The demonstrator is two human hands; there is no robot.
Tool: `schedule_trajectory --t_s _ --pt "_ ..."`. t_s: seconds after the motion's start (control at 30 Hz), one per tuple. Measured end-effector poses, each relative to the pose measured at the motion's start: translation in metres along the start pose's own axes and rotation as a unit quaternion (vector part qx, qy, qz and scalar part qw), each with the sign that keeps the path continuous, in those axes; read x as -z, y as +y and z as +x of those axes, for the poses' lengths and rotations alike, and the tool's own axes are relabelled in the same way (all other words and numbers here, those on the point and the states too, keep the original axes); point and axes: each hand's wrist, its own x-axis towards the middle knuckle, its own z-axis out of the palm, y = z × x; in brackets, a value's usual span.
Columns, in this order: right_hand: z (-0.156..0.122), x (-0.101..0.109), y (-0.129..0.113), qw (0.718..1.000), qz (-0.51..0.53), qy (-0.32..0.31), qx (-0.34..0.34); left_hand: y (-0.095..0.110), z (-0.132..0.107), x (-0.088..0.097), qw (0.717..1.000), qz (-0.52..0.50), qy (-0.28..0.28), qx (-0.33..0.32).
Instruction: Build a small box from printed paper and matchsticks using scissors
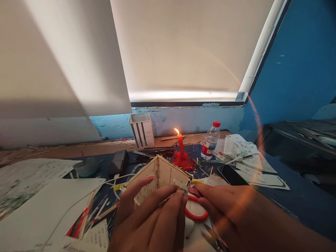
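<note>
My left hand (154, 217) is closed around the near side of an open box (149, 185) made of printed paper with thin wooden sticks along its edges. Its fingertips reach the box's right corner. My right hand (223, 206) pinches a pink craft knife (194, 191), whose pale flat blade (180, 184) points left over that corner, touching or very near my left fingers. Below the knife lie red-handled scissors (196, 217), partly hidden by my hands. Metal blades (210, 238) show beside my right wrist. The lower part of the box is hidden behind my left hand.
Beyond the box a lit red candle (180, 144) stands in melted wax (183, 161). A water bottle (210, 141), a phone (232, 175) and paper scraps (243, 154) are to the right. A finished-looking paper box (142, 131) stands by the wall. White sheets (47, 206) and sticks lie left.
</note>
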Motion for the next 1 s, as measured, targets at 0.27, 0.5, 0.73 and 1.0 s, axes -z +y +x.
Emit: schedule_trajectory --t_s 0.27,0.5,0.73,1.0 --pt "0.001 0.004 0.002 1.000 -0.023 0.002 0.018 0.003 0.005 -0.004 1.000 -0.008 0.009 0.027" --pt "-0.002 0.008 0.002 0.999 -0.032 -0.021 -0.020 0.005 0.004 -0.007 0.998 -0.017 0.043 0.029" --pt "-0.002 0.014 -0.003 0.999 -0.029 -0.034 -0.027 0.005 0.009 -0.003 1.000 -0.008 0.006 0.008" --pt "-0.005 0.018 0.008 0.998 -0.042 -0.005 -0.052 0.005 0.008 0.005 0.999 -0.012 0.036 0.005"
